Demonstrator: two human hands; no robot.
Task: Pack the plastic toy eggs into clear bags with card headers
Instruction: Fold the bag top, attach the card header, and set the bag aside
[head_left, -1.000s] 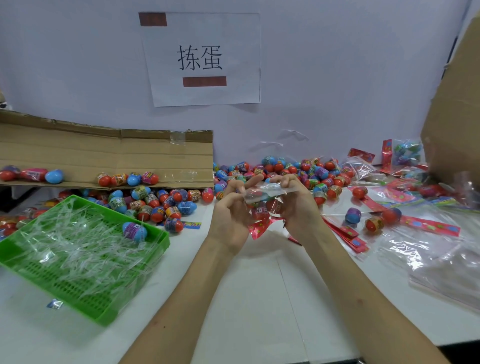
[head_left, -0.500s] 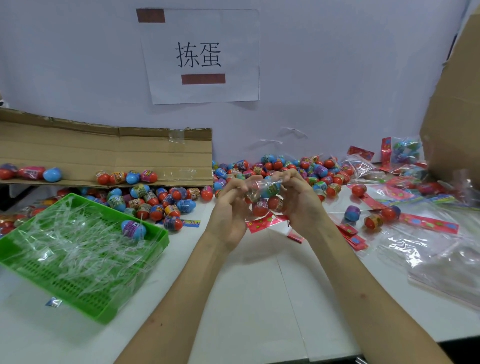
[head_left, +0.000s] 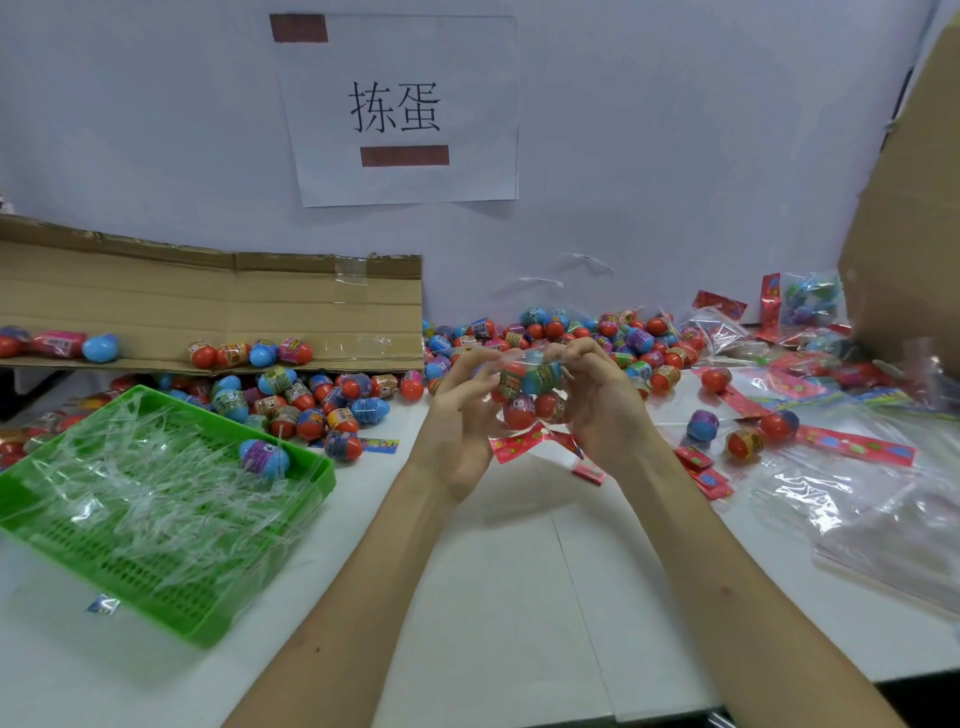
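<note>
My left hand (head_left: 460, 410) and my right hand (head_left: 597, 400) hold a clear bag of toy eggs (head_left: 530, 387) between them above the white table (head_left: 519, 597). Both pinch the bag's top edge. Its red card header (head_left: 519, 442) hangs at the bottom, between my wrists. Several red, blue and purple eggs show through the plastic. A large heap of loose eggs (head_left: 571, 332) lies behind my hands against the wall. More eggs (head_left: 306, 405) are spread to the left.
A green mesh tray (head_left: 156, 587) of clear plastic scraps, with one egg (head_left: 263, 457) on it, sits at the left. Flattened cardboard (head_left: 208, 306) leans behind it. Red headers (head_left: 852, 444), empty clear bags (head_left: 883, 519) and a packed bag (head_left: 805, 301) lie at the right, beside a cardboard box (head_left: 914, 208).
Both hands have drawn closer together on the bag's top and risen slightly; the eggs have settled into a bunch inside the bag between my palms.
</note>
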